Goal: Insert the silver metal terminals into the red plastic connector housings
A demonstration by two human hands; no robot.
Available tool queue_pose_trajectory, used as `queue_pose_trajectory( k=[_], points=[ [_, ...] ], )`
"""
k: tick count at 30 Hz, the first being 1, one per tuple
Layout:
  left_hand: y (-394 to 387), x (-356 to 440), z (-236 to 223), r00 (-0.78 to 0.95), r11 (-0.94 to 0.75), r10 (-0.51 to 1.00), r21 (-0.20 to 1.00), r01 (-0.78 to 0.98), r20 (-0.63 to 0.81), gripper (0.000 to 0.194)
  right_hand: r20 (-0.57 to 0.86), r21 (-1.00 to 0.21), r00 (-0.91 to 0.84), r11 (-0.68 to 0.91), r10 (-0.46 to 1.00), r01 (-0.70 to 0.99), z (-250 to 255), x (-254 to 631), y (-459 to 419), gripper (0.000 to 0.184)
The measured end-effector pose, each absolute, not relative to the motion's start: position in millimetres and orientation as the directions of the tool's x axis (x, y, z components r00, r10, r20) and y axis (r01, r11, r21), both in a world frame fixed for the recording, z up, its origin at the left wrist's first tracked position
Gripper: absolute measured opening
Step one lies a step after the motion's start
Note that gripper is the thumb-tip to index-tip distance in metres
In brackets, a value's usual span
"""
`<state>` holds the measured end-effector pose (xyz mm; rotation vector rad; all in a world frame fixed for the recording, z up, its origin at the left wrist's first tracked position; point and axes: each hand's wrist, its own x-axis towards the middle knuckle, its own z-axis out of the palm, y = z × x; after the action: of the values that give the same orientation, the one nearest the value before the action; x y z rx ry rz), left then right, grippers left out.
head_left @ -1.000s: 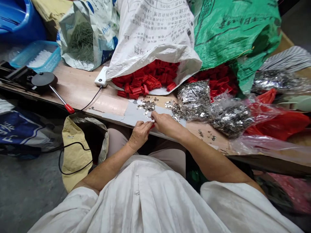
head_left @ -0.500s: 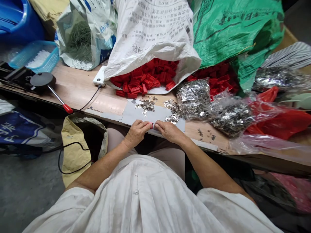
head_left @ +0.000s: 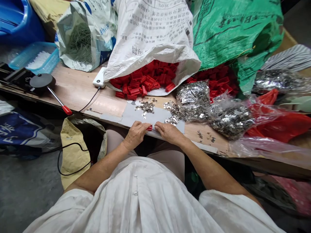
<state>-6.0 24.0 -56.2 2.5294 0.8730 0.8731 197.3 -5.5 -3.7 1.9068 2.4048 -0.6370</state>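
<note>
Your left hand (head_left: 135, 133) clamps 1 red piece (head_left: 149, 127) in its fingers; right hand (head_left: 169, 132), lower than 1.0 s ago, just right of them, grip unclear. Likely working the piece's exposed end.

Upper left: blue tub (head_left: 36, 26) stood behind a basket (head_left: 53, 60), which held white bits (head_left: 39, 60). To their right, an open bag (head_left: 103, 29) on the counter (head_left: 73, 85) contained grey-green strands (head_left: 81, 42). Counter's left end carried a black device (head_left: 42, 81); its lever (head_left: 54, 96) ended in a red knob (head_left: 66, 110). A white box (head_left: 99, 77) lay nearer the middle, black cord (head_left: 91, 100) running from it. Below the counter, a yellow sack (head_left: 74, 152) gaped, blue-and-white sack (head_left: 19, 132) to its left. Far right: striped cloth (head_left: 289, 58), red bag (head_left: 291, 124), pale green dish (head_left: 303, 104) beside the bag.
</note>
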Motion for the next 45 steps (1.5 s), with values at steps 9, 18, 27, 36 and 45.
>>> queue_pose_trajectory(
  k=[9,18,27,36,45],
  points=[
    [30.5,-7.1,-45.4,0.65,-0.762,0.628,0.507,0.402,0.428,0.023,-0.28,-0.286,-0.283,0.202,0.917,0.937,-1.0,198.2,-7.7,0.029],
    [28.9,-4.5,-49.2,0.631,-0.777,0.616,0.493,0.39,0.472,0.023,-0.305,-0.211,-0.26,0.201,0.916,0.957,-1.7,195.6,-9.6,0.033],
    [31.6,-5.6,-49.0,0.642,-0.77,0.618,0.512,0.38,0.454,0.023,-0.272,-0.508,-0.35,0.175,0.896,0.843,-4.8,211.8,0.6,0.03],
    [42.9,-8.3,-49.6,0.703,-0.78,0.576,0.537,0.32,0.418,0.023,-0.364,-0.302,-0.289,0.182,0.885,0.936,4.1,200.4,4.5,0.029],
    [34.7,-9.5,-55.0,0.667,-0.799,0.583,0.475,0.368,0.463,0.029,-0.254,-0.53,-0.28,0.109,0.926,0.841,-5.5,210.5,-3.4,0.03]
  ],
)
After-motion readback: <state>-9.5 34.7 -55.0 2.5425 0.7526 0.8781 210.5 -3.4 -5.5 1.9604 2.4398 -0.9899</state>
